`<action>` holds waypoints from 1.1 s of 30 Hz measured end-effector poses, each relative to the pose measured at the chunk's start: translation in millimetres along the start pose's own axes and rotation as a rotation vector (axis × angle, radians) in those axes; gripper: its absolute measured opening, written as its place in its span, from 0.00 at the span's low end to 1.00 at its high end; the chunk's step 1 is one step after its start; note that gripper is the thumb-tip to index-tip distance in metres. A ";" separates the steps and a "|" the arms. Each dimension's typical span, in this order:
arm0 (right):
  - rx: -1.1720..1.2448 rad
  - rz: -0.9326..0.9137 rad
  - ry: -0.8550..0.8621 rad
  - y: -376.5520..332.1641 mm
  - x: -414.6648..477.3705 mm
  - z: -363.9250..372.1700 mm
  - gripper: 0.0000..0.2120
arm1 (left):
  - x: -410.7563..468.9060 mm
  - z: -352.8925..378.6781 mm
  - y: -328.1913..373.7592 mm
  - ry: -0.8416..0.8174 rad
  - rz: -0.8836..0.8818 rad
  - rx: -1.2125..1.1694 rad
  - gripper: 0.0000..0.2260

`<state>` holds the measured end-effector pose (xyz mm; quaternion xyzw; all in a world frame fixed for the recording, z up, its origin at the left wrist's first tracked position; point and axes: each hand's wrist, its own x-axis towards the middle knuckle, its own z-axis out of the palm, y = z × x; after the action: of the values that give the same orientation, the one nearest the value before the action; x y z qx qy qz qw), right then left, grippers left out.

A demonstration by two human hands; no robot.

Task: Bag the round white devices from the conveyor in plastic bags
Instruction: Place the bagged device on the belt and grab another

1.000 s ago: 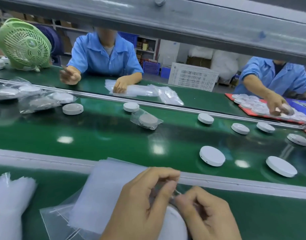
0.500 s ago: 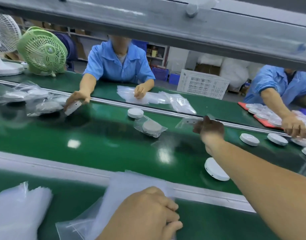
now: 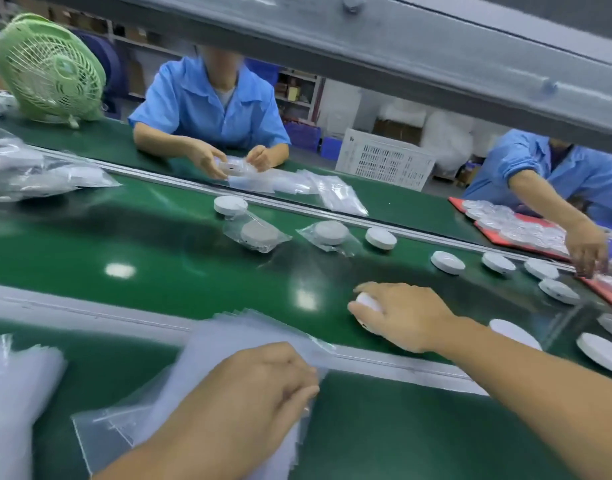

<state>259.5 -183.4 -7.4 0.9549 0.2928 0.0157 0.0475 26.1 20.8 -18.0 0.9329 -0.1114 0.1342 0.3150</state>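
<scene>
White plastic peeks from the right hand (image 3: pixel 401 315) at one o'clock — it grips a round white device (image 3: pixel 366 301) on the green conveyor belt (image 3: pixel 159 265). The left hand (image 3: pixel 259 386) pinches a clear plastic bag (image 3: pixel 235 337). Two bagged devices (image 3: pixel 259 234) at twelve, loose devices (image 3: pixel 448 262) at two — much left, probably.

A: Conveyor belt (image 3: pixel 90 258) bare on our left; we could pass there.
B: Noted. Loose devices (image 3: pixel 448 262) crowd our right, bagged devices (image 3: pixel 256 235) sit mid-belt, grey beam (image 3: pixel 401 53) overhead.
</scene>
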 end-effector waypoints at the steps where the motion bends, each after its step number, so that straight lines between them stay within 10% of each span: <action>1: 0.025 0.001 0.083 6.0 -16.4 3.4 0.30 | 0.2 2.1 -1.4 0.046 -0.013 -0.018 0.08; 7: 0.704 0.020 0.549 -14.4 -105.3 -2.4 0.19 | 3.5 7.5 6.3 0.200 -0.089 -0.179 0.04; 13: 0.826 -0.376 0.175 -64.0 -153.3 3.0 0.23 | -0.9 8.6 19.3 0.230 -0.174 -0.388 0.03; 19: 0.942 -0.435 0.937 -84.1 -150.3 8.4 0.08 | -2.8 -1.4 32.3 0.057 -0.052 -0.727 0.18; 24: 1.443 -0.134 0.729 -93.5 -154.5 -0.5 0.17 | -4.8 11.9 42.5 0.289 -0.062 -0.435 0.27; 29: 1.277 -0.190 0.409 -99.2 -156.7 -7.4 0.16 | -0.4 23.3 41.1 0.532 -0.017 -0.613 0.10; 33: 1.034 -0.154 0.390 -91.6 -154.4 -4.9 0.18 | 2.3 22.8 31.5 0.487 -0.069 -0.549 0.20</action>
<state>80.2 -194.1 -12.0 0.8091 0.3347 0.0429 -0.4811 23.2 -18.0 -17.1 0.7577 -0.0333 0.3066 0.5752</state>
